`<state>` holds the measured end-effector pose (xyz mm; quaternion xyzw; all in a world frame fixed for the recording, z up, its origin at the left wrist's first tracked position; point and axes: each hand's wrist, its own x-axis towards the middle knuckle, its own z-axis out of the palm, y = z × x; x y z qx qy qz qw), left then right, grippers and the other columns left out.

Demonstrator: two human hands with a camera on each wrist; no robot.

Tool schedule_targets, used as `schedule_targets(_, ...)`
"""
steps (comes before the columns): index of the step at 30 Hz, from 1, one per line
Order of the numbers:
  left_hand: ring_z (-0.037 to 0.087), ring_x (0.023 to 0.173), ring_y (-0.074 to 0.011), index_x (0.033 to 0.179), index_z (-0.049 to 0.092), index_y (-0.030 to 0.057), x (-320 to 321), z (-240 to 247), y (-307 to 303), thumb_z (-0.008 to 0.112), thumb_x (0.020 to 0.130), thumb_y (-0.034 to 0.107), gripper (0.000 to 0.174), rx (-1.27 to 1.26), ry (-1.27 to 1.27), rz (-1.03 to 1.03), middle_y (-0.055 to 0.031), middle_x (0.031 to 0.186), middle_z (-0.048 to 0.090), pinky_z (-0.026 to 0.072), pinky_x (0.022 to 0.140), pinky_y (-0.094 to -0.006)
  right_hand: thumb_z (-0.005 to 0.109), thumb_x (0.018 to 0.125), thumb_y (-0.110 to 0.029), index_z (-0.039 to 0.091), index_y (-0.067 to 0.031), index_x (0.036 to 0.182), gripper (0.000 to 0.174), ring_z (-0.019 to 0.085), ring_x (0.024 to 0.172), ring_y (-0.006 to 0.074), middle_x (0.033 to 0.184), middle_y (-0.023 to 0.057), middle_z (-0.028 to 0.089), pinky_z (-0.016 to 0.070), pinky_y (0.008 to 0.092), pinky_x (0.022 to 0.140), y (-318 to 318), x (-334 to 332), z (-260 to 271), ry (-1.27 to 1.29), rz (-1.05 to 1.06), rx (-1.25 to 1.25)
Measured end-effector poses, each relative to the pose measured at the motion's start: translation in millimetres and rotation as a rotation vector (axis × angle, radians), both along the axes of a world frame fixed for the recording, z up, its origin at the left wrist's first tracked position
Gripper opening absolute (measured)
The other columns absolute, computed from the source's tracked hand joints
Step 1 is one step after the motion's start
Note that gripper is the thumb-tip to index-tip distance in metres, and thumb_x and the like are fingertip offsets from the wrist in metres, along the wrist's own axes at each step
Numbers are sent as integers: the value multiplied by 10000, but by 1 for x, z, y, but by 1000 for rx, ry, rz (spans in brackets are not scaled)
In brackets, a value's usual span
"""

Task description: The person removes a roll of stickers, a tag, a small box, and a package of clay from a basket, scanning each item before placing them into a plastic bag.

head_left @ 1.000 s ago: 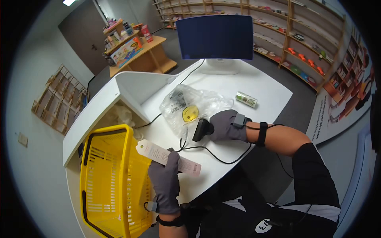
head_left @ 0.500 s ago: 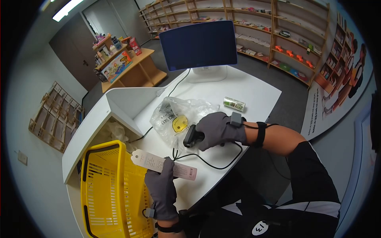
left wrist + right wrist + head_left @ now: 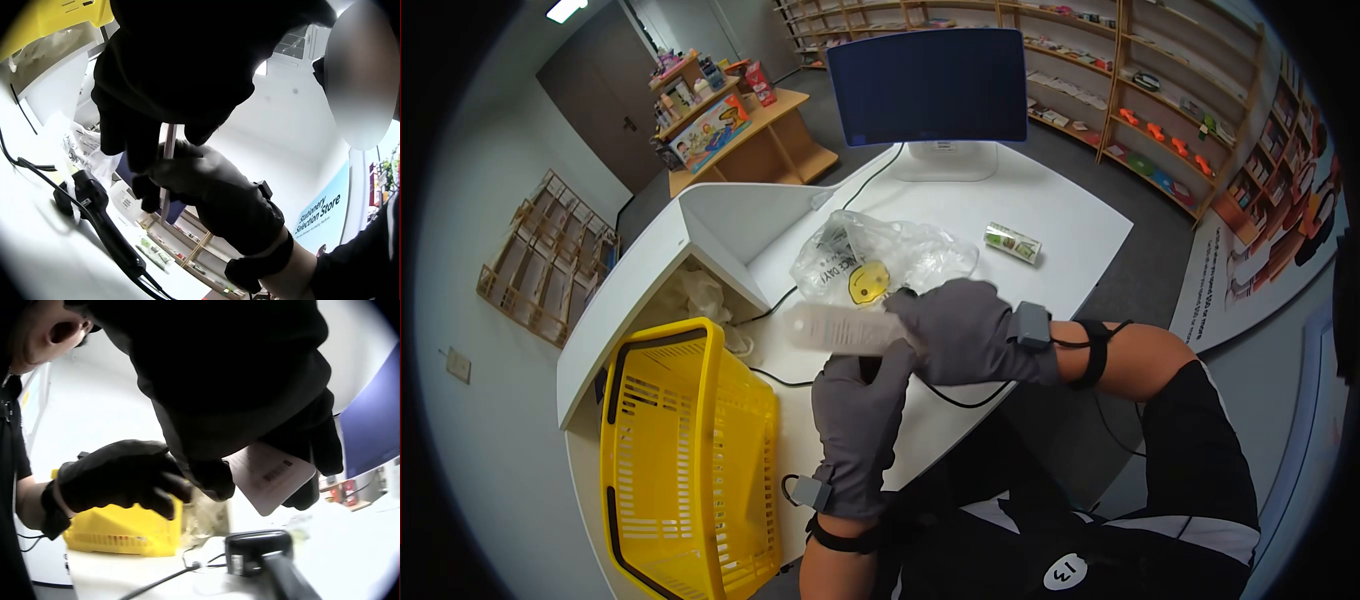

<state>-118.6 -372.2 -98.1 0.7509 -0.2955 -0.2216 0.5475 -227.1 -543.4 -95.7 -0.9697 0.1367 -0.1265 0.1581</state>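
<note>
My gloved right hand [image 3: 975, 335] pinches a long pinkish-white product card [image 3: 840, 327], blurred and level above the counter. A barcode shows on one end of the card [image 3: 272, 475] in the right wrist view. My gloved left hand [image 3: 862, 425] is right below it, thumb close to the right hand's fingers. In the right wrist view the left hand [image 3: 119, 478] has loosely bent fingers with nothing between them. A black handheld barcode scanner [image 3: 103, 212] lies on the counter with its cable attached, mostly hidden beneath the hands in the head view.
A yellow shopping basket [image 3: 740, 450] stands at the left. Behind the hands lies a clear plastic bag [image 3: 830, 265] with a smiley print. A green-and-white cylinder [image 3: 1012, 243] rests to its right. The monitor [image 3: 930, 85] stands at the back of the white counter [image 3: 1070, 200].
The right hand held the scanner above the counter; now it holds the card and the scanner lies on the counter. The left hand, which gripped the card before, has moved up and right.
</note>
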Motion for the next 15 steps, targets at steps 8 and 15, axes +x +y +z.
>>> schedule_targets(8,778,897,-136,1468,697,-61,6,-1,20,834,984,331,638,58,-38,73,-132,1057,856,610,824,-299,763,857,-267,663,117,1391,665,801,816,385,904,232,794,635,495,749,-112,-31,-15,282,-518,-199)
schedule_targets(15,695,804,-80,1406,734,-73,8,-3,28,826,998,246,526,65,-76,60,-75,972,825,568,737,-261,661,909,-160,738,147,1143,394,799,747,421,864,270,794,615,498,640,-120,-26,-79,419,-449,-392)
